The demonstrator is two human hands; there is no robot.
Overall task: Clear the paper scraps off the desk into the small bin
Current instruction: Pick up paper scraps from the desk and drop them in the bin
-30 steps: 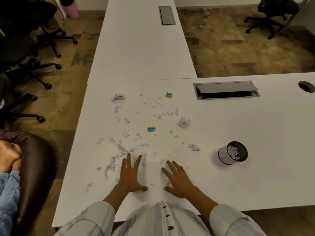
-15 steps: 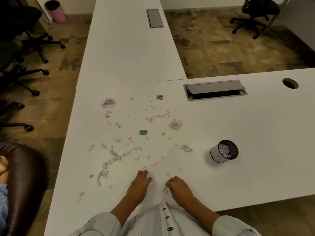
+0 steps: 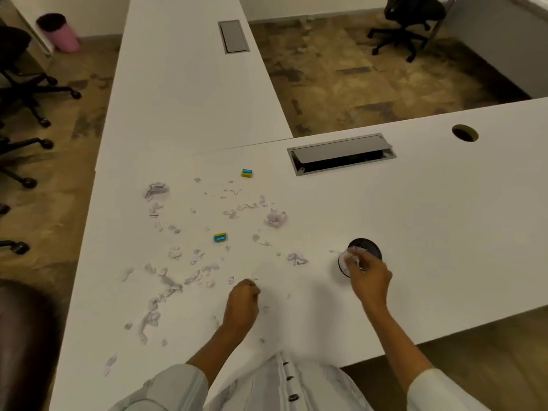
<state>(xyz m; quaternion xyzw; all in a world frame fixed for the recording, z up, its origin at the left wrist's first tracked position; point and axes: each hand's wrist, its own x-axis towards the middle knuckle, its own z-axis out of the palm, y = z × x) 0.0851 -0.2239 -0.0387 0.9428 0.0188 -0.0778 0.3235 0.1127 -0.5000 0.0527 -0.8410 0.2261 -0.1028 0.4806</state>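
Dropping scraps (image 3: pixel 354 253) from your pinching right hand (image 3: pixel 369 274) into the small bin (image 3: pixel 363 255). Left hand (image 3: pixel 241 301) is fisted; contents unclear. They're feather-light and flimsy, so rake them together and scoop.

two erasers (image 3: pixel 220 237) (image 3: pixel 246 172) | open cable hatch (image 3: pixel 341 154); grommet hole (image 3: pixel 464 133) | pink bin (image 3: pixel 59 35); office chair (image 3: pixel 407 25)

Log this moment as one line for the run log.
right hand: over small bin, holding paper scraps | left hand: curled on desk | many scraps left | two erasers untouched
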